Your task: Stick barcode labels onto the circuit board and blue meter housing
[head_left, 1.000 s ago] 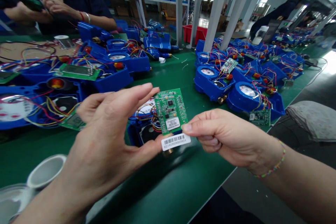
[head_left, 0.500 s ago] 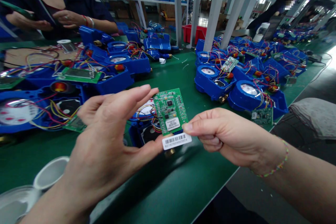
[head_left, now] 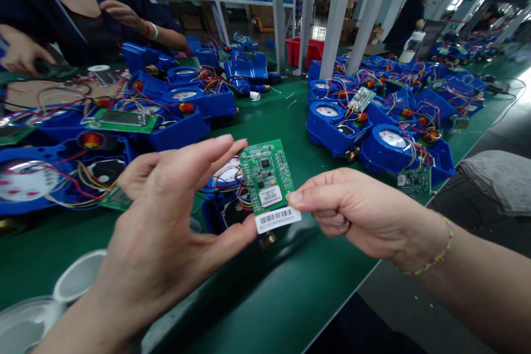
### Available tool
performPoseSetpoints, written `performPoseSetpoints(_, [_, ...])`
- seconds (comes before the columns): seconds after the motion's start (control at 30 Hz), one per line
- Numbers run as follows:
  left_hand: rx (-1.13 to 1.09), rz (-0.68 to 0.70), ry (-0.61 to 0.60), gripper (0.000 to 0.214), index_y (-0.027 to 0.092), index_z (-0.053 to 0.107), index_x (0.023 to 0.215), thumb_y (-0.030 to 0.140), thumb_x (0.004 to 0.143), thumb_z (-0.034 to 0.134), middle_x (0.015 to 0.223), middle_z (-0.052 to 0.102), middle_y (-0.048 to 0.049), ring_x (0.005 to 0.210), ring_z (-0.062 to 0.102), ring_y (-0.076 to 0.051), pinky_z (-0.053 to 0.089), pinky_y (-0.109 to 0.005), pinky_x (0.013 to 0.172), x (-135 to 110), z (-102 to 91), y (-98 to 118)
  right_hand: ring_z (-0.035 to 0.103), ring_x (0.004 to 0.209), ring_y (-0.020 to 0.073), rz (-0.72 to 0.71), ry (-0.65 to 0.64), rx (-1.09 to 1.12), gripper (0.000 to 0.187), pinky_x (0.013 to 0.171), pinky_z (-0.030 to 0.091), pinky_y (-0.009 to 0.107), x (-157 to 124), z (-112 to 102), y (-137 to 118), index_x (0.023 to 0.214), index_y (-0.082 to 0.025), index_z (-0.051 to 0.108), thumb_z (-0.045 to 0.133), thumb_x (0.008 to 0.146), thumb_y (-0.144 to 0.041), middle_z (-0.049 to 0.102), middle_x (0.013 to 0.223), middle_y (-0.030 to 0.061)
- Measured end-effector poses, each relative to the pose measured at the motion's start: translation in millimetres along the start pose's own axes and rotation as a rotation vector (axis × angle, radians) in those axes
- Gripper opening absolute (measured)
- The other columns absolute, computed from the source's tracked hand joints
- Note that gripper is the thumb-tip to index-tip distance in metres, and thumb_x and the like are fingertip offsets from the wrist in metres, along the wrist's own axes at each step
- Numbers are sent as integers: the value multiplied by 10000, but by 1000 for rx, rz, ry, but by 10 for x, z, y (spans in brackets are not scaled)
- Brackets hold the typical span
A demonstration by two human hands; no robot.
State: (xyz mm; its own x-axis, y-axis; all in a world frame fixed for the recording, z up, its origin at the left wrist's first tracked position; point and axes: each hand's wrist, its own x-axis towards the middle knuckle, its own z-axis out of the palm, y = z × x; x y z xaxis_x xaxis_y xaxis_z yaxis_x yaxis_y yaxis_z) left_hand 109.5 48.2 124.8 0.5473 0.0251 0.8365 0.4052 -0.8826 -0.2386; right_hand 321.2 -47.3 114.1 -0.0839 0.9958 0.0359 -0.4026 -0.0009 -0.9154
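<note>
A green circuit board [head_left: 270, 163] with chips and a small white sticker is held up in front of me, tilted. My left hand [head_left: 166, 215] grips it between the thumb at its lower left and fingers at its upper left edge. A white barcode label [head_left: 279, 220] lies along the board's lower edge. The thumb and bent forefinger of my right hand [head_left: 340, 204] pinch the label's right end at the board's lower right corner. Behind the board is a blue water meter [head_left: 211, 213] with coloured wires, partly hidden by my left hand and the board.
Open blue meters [head_left: 182, 94] with wires and boards crowd the left; more meters [head_left: 390, 144] fill the right. White round containers [head_left: 78, 276] stand at lower left. Metal posts [head_left: 338, 16] rise mid-table. A co-worker [head_left: 136, 22] is across the green table [head_left: 249, 298].
The label has shifted slightly up, closer against the board's lower edge. My hands otherwise hold nearly still. The co-worker's hands have moved apart, one lowered to the table.
</note>
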Motion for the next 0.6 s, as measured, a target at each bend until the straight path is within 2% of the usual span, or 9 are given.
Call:
performPoseSetpoints(0.13, [-6,21,15,912,331,306,1514,439,738,773,1366,517,-33,1239,542,-193,385,-346,1078,10,-3,12,201,442,17,-3,9,-13,268,439,58,196,-15,13,-6,568,-68,569,786,683,-175,305,534,-20])
performPoseSetpoints(0.27, [45,28,19,864,273,332,1498,453,762,747,1335,553,-34,1233,526,-173,344,-332,1074,27,-16,11,205,437,18,6,33,-23,234,438,56,194,-14,25,-22,569,-63,574,675,778,-93,310,538,-11])
performPoseSetpoints(0.33, [36,37,15,871,275,332,1501,453,759,751,1361,534,-30,1235,525,-171,352,-325,1067,36,-19,11,208,438,17,2,20,-19,222,440,58,192,-2,19,-15,573,-67,580,755,698,-121,316,535,-16])
performPoseSetpoints(0.47, [46,69,22,821,228,346,1489,456,790,712,1316,564,-60,1222,525,-185,338,-354,1055,46,-21,23,207,454,14,-14,-6,-21,333,447,59,194,15,8,2,588,-76,596,871,427,-169,324,545,-26])
performPoseSetpoints(0.53, [77,99,34,814,200,364,1481,474,793,701,1289,584,-72,1208,528,-188,327,-355,1053,46,-20,18,203,451,14,-7,-6,-10,322,446,53,193,5,5,-2,573,-75,591,863,418,-152,322,537,-27])
performPoseSetpoints(0.6, [41,88,45,863,224,354,1497,456,759,735,1316,574,-64,1229,534,-205,352,-362,1069,49,-10,-12,223,450,21,-17,-11,9,304,448,59,193,-22,-13,1,571,-73,599,855,419,-133,348,522,-21])
